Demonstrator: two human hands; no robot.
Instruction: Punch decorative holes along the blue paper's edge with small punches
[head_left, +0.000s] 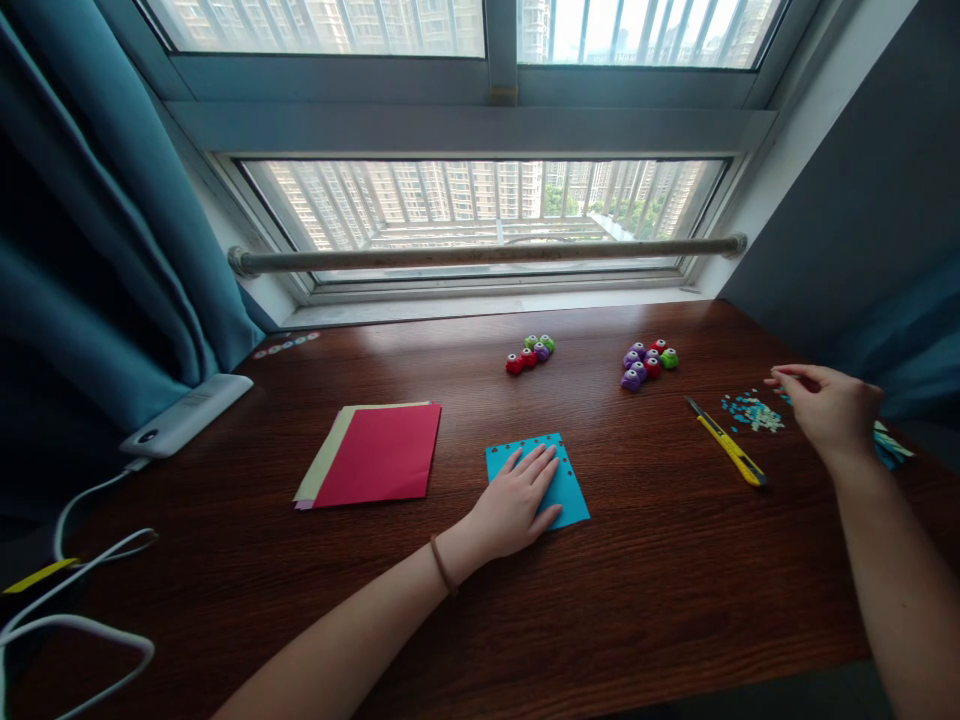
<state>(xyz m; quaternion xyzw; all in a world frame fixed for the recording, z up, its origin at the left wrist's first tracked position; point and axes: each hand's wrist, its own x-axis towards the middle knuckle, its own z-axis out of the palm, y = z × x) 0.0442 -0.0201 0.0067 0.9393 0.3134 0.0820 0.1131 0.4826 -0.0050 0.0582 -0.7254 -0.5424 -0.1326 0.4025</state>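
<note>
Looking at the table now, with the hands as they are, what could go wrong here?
1. The right hand hovers beside the yellow utility knife; whether its blade is out cannot be seen, so a careless sweep might cut.
2. The small pile of paper confetti lies loose near that hand and could scatter.
3. The left hand presses flat on the blue punched paper square, which might crease.
</note>
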